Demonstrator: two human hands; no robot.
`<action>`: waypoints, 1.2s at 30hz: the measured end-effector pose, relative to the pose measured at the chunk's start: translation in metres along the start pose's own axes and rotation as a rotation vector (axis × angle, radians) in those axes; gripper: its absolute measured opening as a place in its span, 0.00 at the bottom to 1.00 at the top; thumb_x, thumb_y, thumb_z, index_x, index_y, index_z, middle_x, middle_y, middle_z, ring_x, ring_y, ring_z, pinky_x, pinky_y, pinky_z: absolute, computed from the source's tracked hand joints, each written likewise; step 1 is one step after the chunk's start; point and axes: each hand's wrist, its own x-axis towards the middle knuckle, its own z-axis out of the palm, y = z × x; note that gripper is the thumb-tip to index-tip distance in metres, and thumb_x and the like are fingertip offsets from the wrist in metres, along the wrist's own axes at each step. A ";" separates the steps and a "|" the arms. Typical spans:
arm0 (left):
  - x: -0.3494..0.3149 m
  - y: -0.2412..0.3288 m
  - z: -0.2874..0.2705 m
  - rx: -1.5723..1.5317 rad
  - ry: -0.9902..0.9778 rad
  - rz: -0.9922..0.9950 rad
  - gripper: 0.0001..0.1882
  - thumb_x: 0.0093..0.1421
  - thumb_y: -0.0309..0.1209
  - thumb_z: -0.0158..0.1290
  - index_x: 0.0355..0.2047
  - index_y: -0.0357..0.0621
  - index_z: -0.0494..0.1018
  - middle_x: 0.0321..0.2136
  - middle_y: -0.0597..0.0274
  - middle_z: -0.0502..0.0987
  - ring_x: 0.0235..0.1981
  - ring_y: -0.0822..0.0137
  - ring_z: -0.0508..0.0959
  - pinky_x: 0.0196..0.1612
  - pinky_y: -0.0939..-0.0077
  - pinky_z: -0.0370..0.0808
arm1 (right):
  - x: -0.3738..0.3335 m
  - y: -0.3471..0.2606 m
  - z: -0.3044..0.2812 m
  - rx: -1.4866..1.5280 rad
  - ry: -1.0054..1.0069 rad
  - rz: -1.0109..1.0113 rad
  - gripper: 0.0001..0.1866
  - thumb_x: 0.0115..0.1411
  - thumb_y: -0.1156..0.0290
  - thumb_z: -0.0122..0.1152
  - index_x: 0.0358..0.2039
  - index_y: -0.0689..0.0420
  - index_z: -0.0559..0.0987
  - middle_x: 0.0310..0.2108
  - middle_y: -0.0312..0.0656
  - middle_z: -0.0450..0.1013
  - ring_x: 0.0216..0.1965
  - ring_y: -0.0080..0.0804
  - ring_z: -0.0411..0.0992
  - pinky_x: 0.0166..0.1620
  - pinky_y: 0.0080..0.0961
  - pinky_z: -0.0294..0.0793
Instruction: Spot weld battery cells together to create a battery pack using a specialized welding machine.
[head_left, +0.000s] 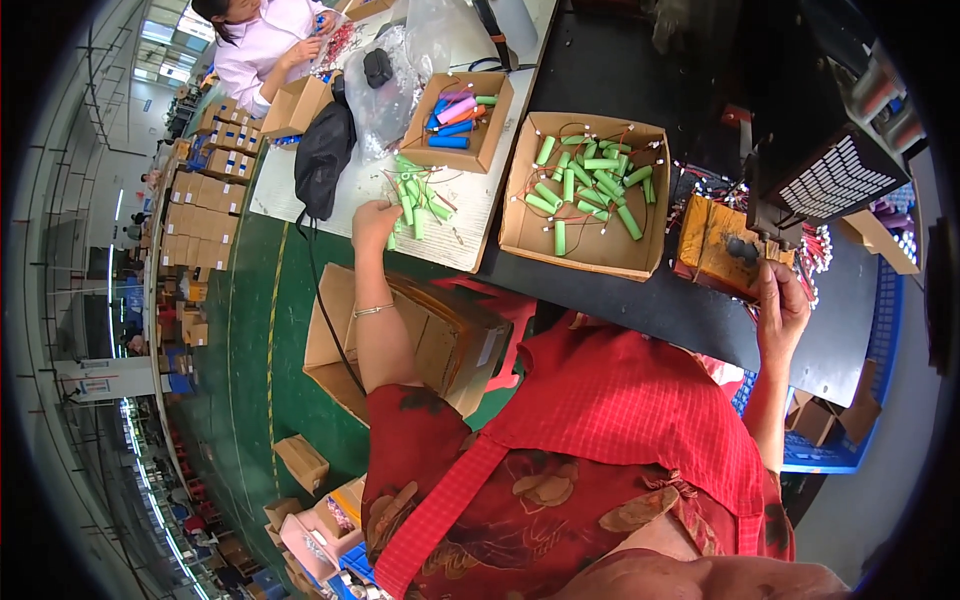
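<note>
My left hand [375, 222] is at a loose pile of green battery cells [411, 190] with thin wires, on the white tabletop. Its fingers are closed at the edge of the pile, against one green cell. On the right, my right hand [783, 302] is raised to an orange-yellow block [722, 243] with a dark scorched patch, below a machine head. The thumb and fingers pinch together at the block's near right edge; what lies between them is too small to make out. Between my hands, an open cardboard box [585, 262] holds several wired green cells.
A smaller carton [487, 157] holds blue, pink and green cells. A black bag [325, 160] and a clear plastic bag [385, 105] lie left of it. A black machine with a white grille [838, 180] overhangs the right. Another person [262, 50] works at far left. An open carton [450, 340] stands below.
</note>
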 end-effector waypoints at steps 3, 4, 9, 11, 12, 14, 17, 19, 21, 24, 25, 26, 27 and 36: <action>0.001 -0.002 0.005 -0.421 0.361 0.060 0.15 0.51 0.33 0.55 0.34 0.34 0.72 0.29 0.56 0.76 0.29 0.66 0.75 0.36 0.75 0.70 | 0.000 -0.004 0.001 -0.033 -0.015 -0.004 0.06 0.59 0.72 0.53 0.33 0.60 0.76 0.22 0.31 0.69 0.23 0.14 0.65 0.25 0.11 0.64; 0.005 -0.011 0.004 -0.778 0.454 0.074 0.13 0.53 0.29 0.54 0.36 0.33 0.71 0.30 0.58 0.75 0.30 0.69 0.73 0.37 0.77 0.70 | 0.000 -0.005 0.003 -0.022 -0.024 -0.017 0.06 0.59 0.72 0.53 0.33 0.60 0.76 0.22 0.31 0.69 0.23 0.14 0.65 0.25 0.11 0.64; -0.009 0.038 -0.021 -1.117 0.664 0.162 0.13 0.59 0.28 0.49 0.43 0.35 0.65 0.37 0.60 0.71 0.35 0.71 0.73 0.39 0.78 0.70 | -0.001 -0.006 0.001 -0.031 -0.024 -0.028 0.06 0.59 0.72 0.54 0.32 0.61 0.76 0.23 0.32 0.69 0.23 0.15 0.65 0.26 0.12 0.64; -0.027 0.065 -0.032 -1.235 0.586 0.143 0.14 0.60 0.30 0.48 0.43 0.37 0.64 0.37 0.60 0.70 0.35 0.70 0.73 0.39 0.77 0.70 | -0.004 -0.005 0.001 -0.039 -0.005 -0.026 0.06 0.59 0.72 0.54 0.32 0.61 0.76 0.22 0.32 0.68 0.23 0.15 0.65 0.26 0.12 0.63; -0.038 0.080 -0.036 -1.345 0.497 0.122 0.14 0.60 0.32 0.47 0.44 0.39 0.64 0.37 0.60 0.70 0.35 0.69 0.74 0.39 0.76 0.71 | -0.004 -0.005 0.001 -0.038 -0.001 -0.029 0.06 0.59 0.72 0.54 0.32 0.61 0.76 0.22 0.32 0.68 0.23 0.15 0.65 0.26 0.12 0.63; -0.060 0.106 -0.034 -1.438 0.235 0.192 0.14 0.61 0.35 0.47 0.45 0.43 0.65 0.35 0.61 0.71 0.33 0.69 0.74 0.36 0.75 0.71 | -0.005 -0.007 0.001 -0.085 0.007 -0.042 0.06 0.59 0.72 0.54 0.32 0.61 0.76 0.22 0.32 0.69 0.23 0.15 0.65 0.26 0.12 0.64; -0.107 0.154 -0.009 -1.525 -0.175 0.248 0.13 0.61 0.33 0.46 0.45 0.43 0.66 0.32 0.62 0.72 0.29 0.70 0.74 0.31 0.76 0.70 | -0.005 -0.013 0.006 -0.069 0.049 -0.059 0.05 0.57 0.74 0.56 0.31 0.62 0.77 0.22 0.35 0.71 0.23 0.18 0.66 0.27 0.15 0.65; -0.138 0.181 0.018 -1.526 -0.434 0.301 0.13 0.62 0.31 0.45 0.45 0.42 0.65 0.33 0.61 0.72 0.30 0.69 0.74 0.31 0.75 0.71 | -0.005 -0.032 0.008 -0.104 -0.023 -0.114 0.03 0.54 0.77 0.57 0.29 0.62 0.77 0.23 0.40 0.73 0.24 0.26 0.69 0.29 0.20 0.68; -0.170 0.203 0.044 -1.488 -0.677 0.290 0.13 0.62 0.30 0.43 0.46 0.41 0.64 0.35 0.59 0.72 0.31 0.67 0.74 0.33 0.74 0.71 | -0.001 -0.046 0.011 -0.062 -0.135 -0.238 0.03 0.53 0.78 0.57 0.29 0.62 0.76 0.23 0.42 0.72 0.24 0.32 0.71 0.29 0.24 0.69; -0.214 0.215 0.080 -1.354 -1.005 0.328 0.13 0.60 0.26 0.47 0.45 0.42 0.65 0.37 0.60 0.71 0.36 0.68 0.74 0.38 0.76 0.72 | -0.002 -0.049 0.017 0.038 -0.322 -0.241 0.05 0.53 0.75 0.58 0.29 0.62 0.76 0.23 0.44 0.72 0.26 0.39 0.72 0.31 0.29 0.70; -0.227 0.217 0.092 -1.322 -1.106 0.286 0.13 0.59 0.25 0.48 0.45 0.42 0.65 0.37 0.60 0.71 0.37 0.68 0.74 0.40 0.74 0.72 | -0.008 -0.044 0.019 0.084 -0.310 -0.302 0.05 0.53 0.75 0.57 0.29 0.62 0.76 0.24 0.45 0.72 0.27 0.41 0.72 0.32 0.31 0.71; -0.236 0.217 0.102 -1.288 -1.170 0.245 0.13 0.58 0.24 0.49 0.45 0.41 0.65 0.37 0.60 0.71 0.37 0.68 0.74 0.41 0.74 0.72 | -0.014 -0.039 0.017 0.100 -0.355 -0.262 0.04 0.53 0.76 0.58 0.29 0.63 0.76 0.25 0.45 0.72 0.27 0.39 0.72 0.31 0.29 0.71; -0.242 0.213 0.111 -1.274 -1.231 0.240 0.14 0.58 0.23 0.49 0.45 0.41 0.65 0.37 0.61 0.71 0.37 0.68 0.74 0.41 0.74 0.73 | -0.018 -0.039 0.014 0.098 -0.448 -0.192 0.04 0.53 0.76 0.57 0.29 0.62 0.76 0.24 0.45 0.72 0.27 0.41 0.72 0.31 0.30 0.70; -0.240 0.198 0.112 -1.395 -1.173 0.234 0.11 0.60 0.26 0.48 0.43 0.41 0.64 0.37 0.60 0.71 0.35 0.70 0.74 0.38 0.76 0.73 | -0.025 -0.051 0.031 0.012 -0.533 -0.168 0.04 0.52 0.76 0.57 0.29 0.62 0.76 0.23 0.45 0.71 0.26 0.40 0.71 0.30 0.29 0.70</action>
